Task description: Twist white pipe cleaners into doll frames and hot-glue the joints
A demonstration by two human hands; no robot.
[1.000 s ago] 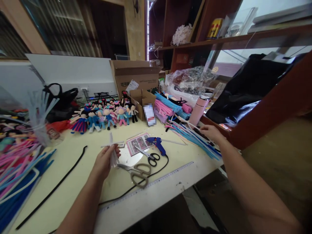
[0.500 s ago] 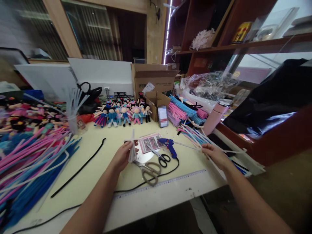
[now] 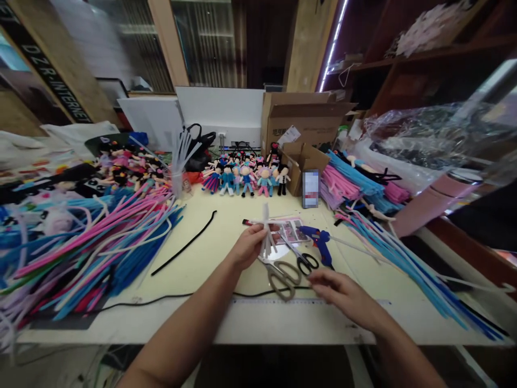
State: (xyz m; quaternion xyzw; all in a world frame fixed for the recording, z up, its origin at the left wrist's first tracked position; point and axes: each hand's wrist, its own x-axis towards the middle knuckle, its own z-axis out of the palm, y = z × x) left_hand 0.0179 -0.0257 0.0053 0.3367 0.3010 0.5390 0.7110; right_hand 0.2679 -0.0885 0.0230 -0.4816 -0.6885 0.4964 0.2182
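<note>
white figure (image 3: 266, 237) pinched in your left hand (image 3: 247, 249); right hand (image 3: 344, 292), grip too blurred to tell, may snag scissors (image 3: 283, 276) at its nine o'clock.

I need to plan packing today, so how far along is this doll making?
Done: a row of dressed dolls stands at the back of the table. In hand: the left hand holds a white stem figure, with no colour on it, in a closed grip. The right hand, blurred, hovers by the grey scissors. Left: big piles of loose stems lie unused, so plenty likely remains.
</note>
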